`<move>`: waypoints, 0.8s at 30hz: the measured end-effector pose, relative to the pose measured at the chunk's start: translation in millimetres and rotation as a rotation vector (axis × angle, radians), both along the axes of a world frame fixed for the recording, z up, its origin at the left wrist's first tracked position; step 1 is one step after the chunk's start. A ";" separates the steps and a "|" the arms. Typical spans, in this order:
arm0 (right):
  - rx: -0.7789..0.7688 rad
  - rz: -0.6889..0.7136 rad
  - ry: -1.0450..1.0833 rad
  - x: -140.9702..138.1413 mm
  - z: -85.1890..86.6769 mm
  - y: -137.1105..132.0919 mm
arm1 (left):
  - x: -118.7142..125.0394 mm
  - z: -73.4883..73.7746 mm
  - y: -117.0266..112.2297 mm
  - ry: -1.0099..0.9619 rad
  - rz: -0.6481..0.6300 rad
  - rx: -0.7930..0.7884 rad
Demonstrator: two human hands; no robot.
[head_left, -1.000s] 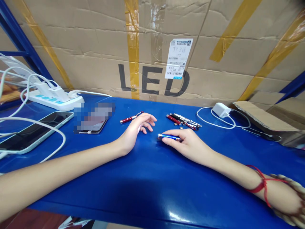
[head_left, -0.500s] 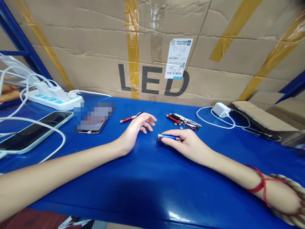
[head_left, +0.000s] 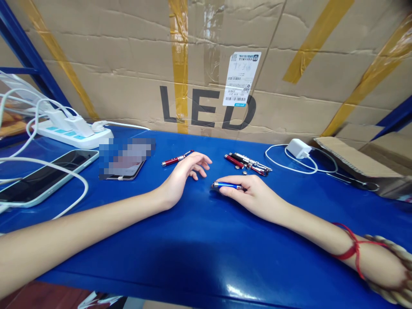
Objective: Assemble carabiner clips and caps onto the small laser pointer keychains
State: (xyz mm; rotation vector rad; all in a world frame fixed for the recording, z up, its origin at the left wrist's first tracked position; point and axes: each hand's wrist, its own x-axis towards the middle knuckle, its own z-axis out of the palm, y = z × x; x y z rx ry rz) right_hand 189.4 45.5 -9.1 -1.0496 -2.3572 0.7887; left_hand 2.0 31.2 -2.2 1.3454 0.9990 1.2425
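Note:
My right hand (head_left: 252, 191) is closed on a slim blue penlight (head_left: 227, 185) with a silver end, held level just at the blue table top (head_left: 193, 240). Its silver end points left, and the thumb and fingers cover the other end. To the left rests my left hand (head_left: 185, 178), its fingers loosely curved and apart, with nothing in it. Just behind that hand lies a red penlight (head_left: 172, 161), its far end partly hidden by the fingers. Beyond my right hand is a small pile of red, black and silver penlights (head_left: 246, 161), with several button cells (head_left: 244, 173) beside it.
On the left are a white power strip (head_left: 74, 135) with plugs and cables, a phone (head_left: 48, 176), and another phone (head_left: 125, 171), partly blurred. A white charger (head_left: 298, 148) with its cable sits at the right, near a cardboard flap (head_left: 357, 156). A large carton (head_left: 128, 64) closes off the back.
The thumb of my right hand has drawn back slightly to the right, so more of the blue penlight's body shows. My left hand has stayed where it was.

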 end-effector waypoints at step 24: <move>0.025 0.002 -0.036 -0.7 -0.1 -0.4 | -0.8 -3.2 1.9 0.018 -0.020 0.026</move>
